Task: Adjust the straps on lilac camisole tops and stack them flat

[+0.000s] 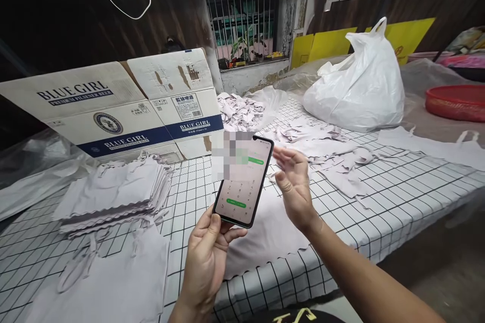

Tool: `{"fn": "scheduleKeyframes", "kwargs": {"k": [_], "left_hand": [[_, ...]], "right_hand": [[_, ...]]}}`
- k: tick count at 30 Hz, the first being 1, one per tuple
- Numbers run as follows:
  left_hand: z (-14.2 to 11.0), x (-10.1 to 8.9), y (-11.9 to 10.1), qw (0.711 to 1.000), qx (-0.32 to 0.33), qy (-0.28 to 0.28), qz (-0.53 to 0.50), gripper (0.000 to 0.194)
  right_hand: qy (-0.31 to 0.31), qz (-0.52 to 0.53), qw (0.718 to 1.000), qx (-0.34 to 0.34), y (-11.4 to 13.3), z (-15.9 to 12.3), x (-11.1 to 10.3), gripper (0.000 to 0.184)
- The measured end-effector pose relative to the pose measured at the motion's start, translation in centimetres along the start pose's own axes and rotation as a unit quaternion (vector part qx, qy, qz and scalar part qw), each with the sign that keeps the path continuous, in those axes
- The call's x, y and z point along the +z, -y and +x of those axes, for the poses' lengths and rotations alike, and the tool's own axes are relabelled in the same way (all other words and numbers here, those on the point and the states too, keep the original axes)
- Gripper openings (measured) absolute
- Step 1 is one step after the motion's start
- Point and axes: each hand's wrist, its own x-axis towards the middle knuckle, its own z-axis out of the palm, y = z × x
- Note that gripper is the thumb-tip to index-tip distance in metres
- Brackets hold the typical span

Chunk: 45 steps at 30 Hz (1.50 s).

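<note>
My left hand grips a black-edged smartphone by its lower end, thumb along the side. A dial pad and green buttons show on the lit screen, and part of the view there is blurred into blocks. Just right of the phone, my right hand is raised with fingers apart, holding nothing. Under both hands a pale lilac cloth piece lies at the table's front edge. To the left rests a neat stack of pale strappy tops, and nearer me lies another strappy top spread flat.
A checked cloth covers the table. Behind stand a flattened beer carton, a heap of pale garments and a full white plastic bag. Loose garments spread in the middle; a red basin is far right.
</note>
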Motion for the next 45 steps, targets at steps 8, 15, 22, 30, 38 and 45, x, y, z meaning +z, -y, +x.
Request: {"fn": "scheduleKeyframes", "kwargs": {"k": [8, 15, 22, 30, 38, 45], "left_hand": [[-0.2, 1.3, 0.4, 0.998, -0.036, 0.043, -0.018, 0.019], [-0.4, 2.2, 0.5, 0.997, -0.033, 0.073, -0.023, 0.023], [-0.5, 2.3, 1.2, 0.997, 0.053, 0.040, 0.040, 0.026], [-0.6, 2.1, 1.6, 0.998, 0.053, 0.023, 0.040, 0.030], [-0.5, 2.7, 1.0, 0.997, -0.041, 0.068, -0.023, 0.022], [-1.2, 4.4, 1.5, 0.984, -0.115, 0.119, -0.068, 0.024]], "right_hand": [[0.186, 0.315, 0.907, 0.210, 0.2, -1.8, 2.2, 0.073], [0.199, 0.329, 0.891, 0.241, 0.4, -2.0, 1.9, 0.087], [0.027, 0.217, 0.964, 0.153, 1.9, -2.1, 2.4, 0.078], [-0.002, 0.185, 0.968, 0.168, 1.9, -1.8, 2.7, 0.074], [0.082, 0.287, 0.927, 0.226, 1.6, -2.2, 1.2, 0.064], [0.157, 0.340, 0.895, 0.242, 2.8, -2.6, 0.3, 0.080]]}}
